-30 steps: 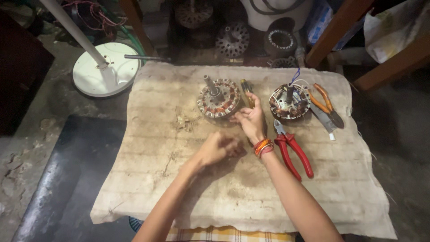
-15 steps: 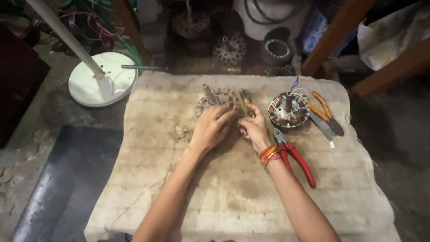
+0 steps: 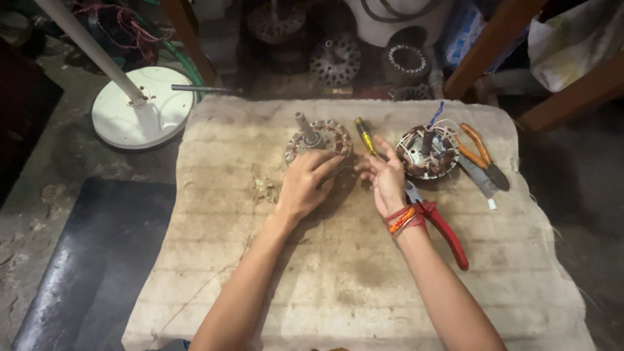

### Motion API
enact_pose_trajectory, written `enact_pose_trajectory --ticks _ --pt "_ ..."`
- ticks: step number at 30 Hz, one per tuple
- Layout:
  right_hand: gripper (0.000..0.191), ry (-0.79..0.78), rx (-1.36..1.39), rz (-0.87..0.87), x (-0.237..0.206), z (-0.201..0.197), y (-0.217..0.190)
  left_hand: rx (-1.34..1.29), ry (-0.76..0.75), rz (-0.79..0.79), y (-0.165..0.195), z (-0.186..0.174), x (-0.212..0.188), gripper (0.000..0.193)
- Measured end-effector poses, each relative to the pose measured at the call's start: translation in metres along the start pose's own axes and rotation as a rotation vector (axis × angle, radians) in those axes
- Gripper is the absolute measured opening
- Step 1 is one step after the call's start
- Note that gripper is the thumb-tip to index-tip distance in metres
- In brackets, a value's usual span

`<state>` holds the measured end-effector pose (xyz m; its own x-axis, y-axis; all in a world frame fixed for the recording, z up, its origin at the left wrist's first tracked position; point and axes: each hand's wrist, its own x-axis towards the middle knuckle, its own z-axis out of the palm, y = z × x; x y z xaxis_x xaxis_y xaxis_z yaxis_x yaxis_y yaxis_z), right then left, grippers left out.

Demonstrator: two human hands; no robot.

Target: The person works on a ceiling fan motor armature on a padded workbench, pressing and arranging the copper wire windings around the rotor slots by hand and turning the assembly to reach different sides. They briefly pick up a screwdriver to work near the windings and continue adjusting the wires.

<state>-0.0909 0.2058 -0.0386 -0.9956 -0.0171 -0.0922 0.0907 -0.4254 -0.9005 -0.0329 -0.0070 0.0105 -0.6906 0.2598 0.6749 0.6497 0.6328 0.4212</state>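
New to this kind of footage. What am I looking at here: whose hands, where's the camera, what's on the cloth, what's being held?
There is no machine here: the picture comes from a camera worn on a person's head, looking down at that person's own two bare arms.

The work surface is a worn cloth spread on the floor. On it lie a round motor core with copper windings and a shaft sticking up, a second wound motor part with loose wires, a yellow-handled screwdriver, red-handled pliers and orange-handled pliers. A white fan base with its pole stands to the left of the cloth, and more motor parts sit at the back.

The left hand rests its fingers against the near edge of the motor core. The right hand, with a red and orange wristband, is open beside it and seems to hold nothing.
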Motion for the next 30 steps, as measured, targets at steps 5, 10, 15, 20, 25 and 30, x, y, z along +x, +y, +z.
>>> enact_pose_trajectory --ticks 5,10,15,20,25,30 --pt "0.058 -0.021 -0.140 -0.195 -0.010 0.013 -0.006 0.003 -0.003 0.011 0.000 -0.001 0.000 0.054" --pt "0.057 -0.102 -0.304 -0.408 -0.017 0.024 -0.012 0.001 0.011 0.003 0.002 -0.001 0.001 0.054" --pt "0.058 -0.138 -0.370 -0.489 -0.028 0.029 -0.014 0.036 -0.006 0.014 0.009 0.000 0.001 0.060" --pt "0.057 -0.126 -0.549 -0.566 -0.036 0.032 -0.023 0.179 -0.072 0.074 0.011 0.002 0.006 0.058" --pt "0.055 -0.161 -0.680 -0.669 -0.047 0.037 -0.031 0.278 -0.122 0.060 0.012 0.002 0.007 0.065" --pt "0.054 -0.109 -0.703 -0.687 -0.049 0.038 -0.034 0.282 -0.148 0.015 0.015 0.002 0.007 0.068"
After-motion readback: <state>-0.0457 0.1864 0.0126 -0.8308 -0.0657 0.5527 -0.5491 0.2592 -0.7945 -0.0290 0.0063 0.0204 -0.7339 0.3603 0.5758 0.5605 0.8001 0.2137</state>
